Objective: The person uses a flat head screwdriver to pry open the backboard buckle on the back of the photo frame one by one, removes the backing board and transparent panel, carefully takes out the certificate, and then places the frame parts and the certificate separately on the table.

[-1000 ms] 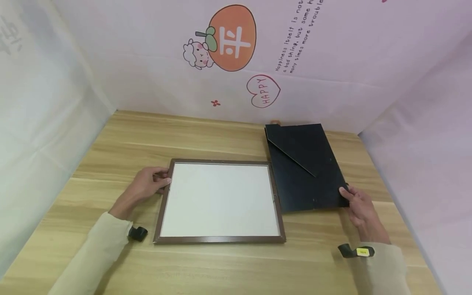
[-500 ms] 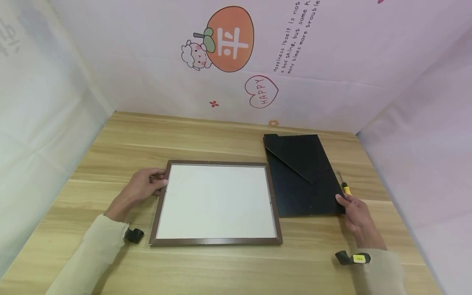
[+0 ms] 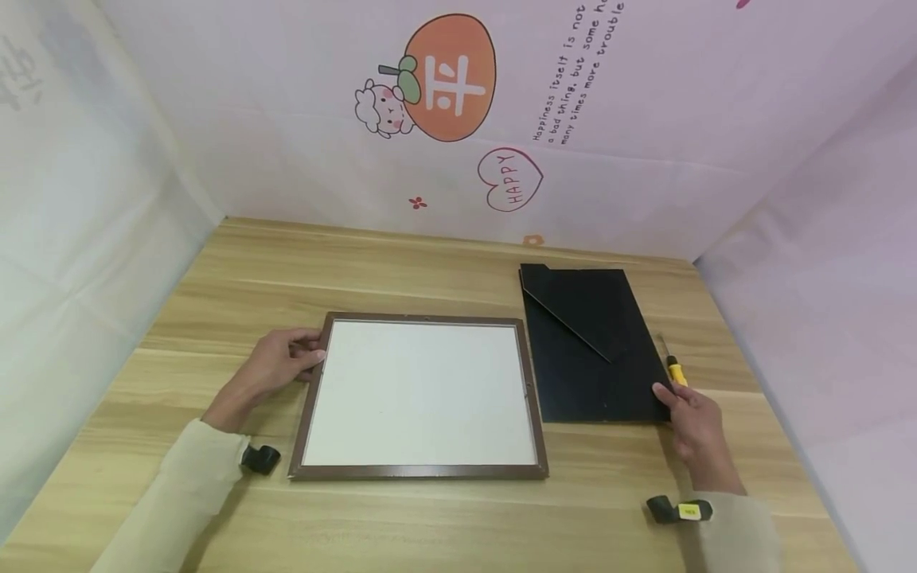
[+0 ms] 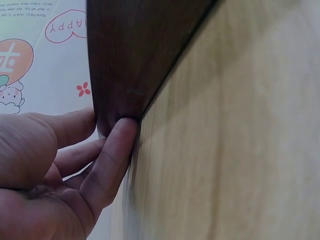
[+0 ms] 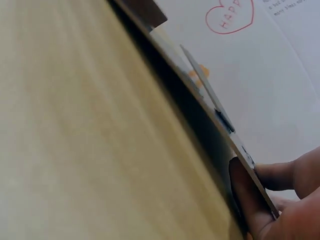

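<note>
A brown picture frame with a white panel inside its border lies on the wooden table in the head view. My left hand grips the frame's left side, and in the left wrist view the thumb and fingers meet at the dark frame edge. To the right is a black backing board with a folded stand flap on top. My right hand pinches the board's near right corner, thumb above. In the right wrist view a finger reaches under the board, whose near edge is tilted off the table.
A screwdriver with a yellow and black handle lies just beyond my right hand, beside the board. Printed white cloth walls enclose the wooden table at the back and both sides.
The backing board has come down toward the table and slightly nearer me, with my right hand on it. The screwdriver has come into sight beside it. My left hand stays on the frame.
</note>
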A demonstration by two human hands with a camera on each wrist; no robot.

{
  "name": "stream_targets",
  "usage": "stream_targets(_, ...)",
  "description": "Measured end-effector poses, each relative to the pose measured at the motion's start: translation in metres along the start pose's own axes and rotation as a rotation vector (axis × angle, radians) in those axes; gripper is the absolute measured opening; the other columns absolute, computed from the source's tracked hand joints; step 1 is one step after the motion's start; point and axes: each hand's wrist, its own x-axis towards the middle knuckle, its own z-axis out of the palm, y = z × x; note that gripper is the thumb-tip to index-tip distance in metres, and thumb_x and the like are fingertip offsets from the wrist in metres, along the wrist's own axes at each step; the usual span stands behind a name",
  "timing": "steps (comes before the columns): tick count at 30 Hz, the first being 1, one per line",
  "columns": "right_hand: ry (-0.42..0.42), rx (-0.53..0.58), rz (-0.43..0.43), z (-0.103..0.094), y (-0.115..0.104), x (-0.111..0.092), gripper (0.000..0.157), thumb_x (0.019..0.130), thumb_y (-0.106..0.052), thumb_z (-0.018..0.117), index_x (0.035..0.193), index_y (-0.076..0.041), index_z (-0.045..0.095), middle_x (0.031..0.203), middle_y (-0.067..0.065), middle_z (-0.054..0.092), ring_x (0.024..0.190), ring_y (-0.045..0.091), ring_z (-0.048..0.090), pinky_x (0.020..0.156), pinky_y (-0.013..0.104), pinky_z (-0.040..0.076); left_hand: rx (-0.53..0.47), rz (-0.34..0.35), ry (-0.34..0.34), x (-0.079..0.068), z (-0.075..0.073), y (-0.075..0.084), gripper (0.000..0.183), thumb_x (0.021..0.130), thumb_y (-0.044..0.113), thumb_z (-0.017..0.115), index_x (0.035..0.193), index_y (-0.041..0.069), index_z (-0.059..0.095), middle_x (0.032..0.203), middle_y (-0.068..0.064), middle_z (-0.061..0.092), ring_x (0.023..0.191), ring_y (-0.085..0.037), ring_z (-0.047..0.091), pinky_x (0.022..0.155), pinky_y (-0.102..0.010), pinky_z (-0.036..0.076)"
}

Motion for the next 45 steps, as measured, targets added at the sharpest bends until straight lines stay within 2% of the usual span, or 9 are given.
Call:
stream_targets(3,0.082,-0.138,-0.009,-0.001,0.003,-0.002,0.073,0.098,-0.046,0.055,0.152,-0.003,0.03,0.158,0.023,0.025,0.124,0.031,0.05,0.081,0.027,0.057,0.001,0.004,0.0,0.0,0.001,0.001,0.047,0.099,0.009,0.058,0.141,-0.009,0.044,0.124,-0.027,0.055,0.099,-0.028,0.066,0.074,-0.025,0.061)
stream_targets(6,0.155,-0.226,-0.023,-0.001,0.006,-0.003,0.071,0.095,-0.047,0.059,0.147,-0.003,0.041,0.151,0.026,0.039,0.1,0.026,0.053,0.043,0.024,0.041,0.003,0.003,-0.001,-0.001,0.001,0.001,0.047,0.099,0.009,0.058,0.141,-0.008,0.044,0.124,-0.028,0.055,0.098,-0.027,0.066,0.074,-0.024,0.061)
stream_targets(9,0.226,-0.226,-0.048,0.0,0.008,-0.005,0.067,0.091,-0.043,0.067,0.141,-0.001,0.05,0.144,0.023,0.05,0.107,0.025,0.056,0.049,0.014,0.044,0.002,-0.005,-0.004,0.0,0.0,0.0,0.048,0.099,0.01,0.058,0.141,-0.008,0.044,0.124,-0.028,0.055,0.096,-0.026,0.067,0.074,-0.025,0.061)
stream_targets(12,0.31,-0.175,-0.068,0.001,0.009,-0.006,0.062,0.086,-0.037,0.075,0.133,0.0,0.059,0.104,0.0,0.075,0.096,0.006,0.062,0.056,0.006,0.044,0.0,-0.009,-0.007,0.0,0.0,0.0,0.049,0.099,0.01,0.058,0.141,-0.008,0.043,0.124,-0.028,0.055,0.095,-0.025,0.067,0.074,-0.025,0.061)
stream_targets(15,0.381,-0.151,-0.105,0.002,0.01,-0.007,0.055,0.083,-0.03,0.08,0.126,0.001,0.064,0.065,-0.031,0.06,0.068,-0.015,0.053,0.059,0.003,0.043,0.001,-0.003,-0.006,0.0,0.0,-0.001,0.049,0.099,0.01,0.058,0.141,-0.009,0.043,0.124,-0.028,0.054,0.094,-0.024,0.067,0.074,-0.025,0.061)
stream_targets(18,0.405,-0.162,-0.153,0.002,0.01,-0.008,0.053,0.083,-0.027,0.08,0.123,0.003,0.065,0.057,-0.038,0.047,0.061,-0.019,0.047,0.058,0.002,0.042,0.004,0.003,0.0,-0.001,0.0,0.0,0.048,0.099,0.009,0.058,0.141,-0.008,0.044,0.124,-0.028,0.055,0.094,-0.025,0.067,0.074,-0.025,0.061)
stream_targets(22,0.427,-0.249,-0.18,0.001,0.008,-0.009,0.048,0.083,-0.028,0.08,0.12,0.0,0.069,0.063,-0.03,0.056,0.061,-0.021,0.045,0.059,0.002,0.04,0.01,0.018,0.0,-0.001,0.0,0.0,0.048,0.098,0.009,0.059,0.141,-0.009,0.044,0.124,-0.029,0.055,0.094,-0.026,0.068,0.074,-0.024,0.061)
stream_targets(29,0.443,-0.448,-0.249,-0.002,0.008,-0.013,0.043,0.083,-0.028,0.079,0.115,0.0,0.071,0.1,0.019,0.074,0.058,-0.023,0.037,0.061,0.01,0.038,0.007,0.029,-0.007,-0.001,0.0,-0.003,0.048,0.099,0.008,0.058,0.141,-0.009,0.044,0.124,-0.028,0.054,0.094,-0.024,0.067,0.073,-0.025,0.061)
stream_targets(45,0.442,-0.506,-0.306,0.0,0.006,-0.013,0.043,0.083,-0.024,0.08,0.114,0.004,0.07,0.106,0.024,0.071,0.06,-0.018,0.039,0.081,0.037,0.048,-0.019,0.014,-0.006,0.0,-0.001,-0.004,0.049,0.099,0.01,0.058,0.142,-0.008,0.043,0.125,-0.028,0.054,0.094,-0.024,0.067,0.074,-0.025,0.061)
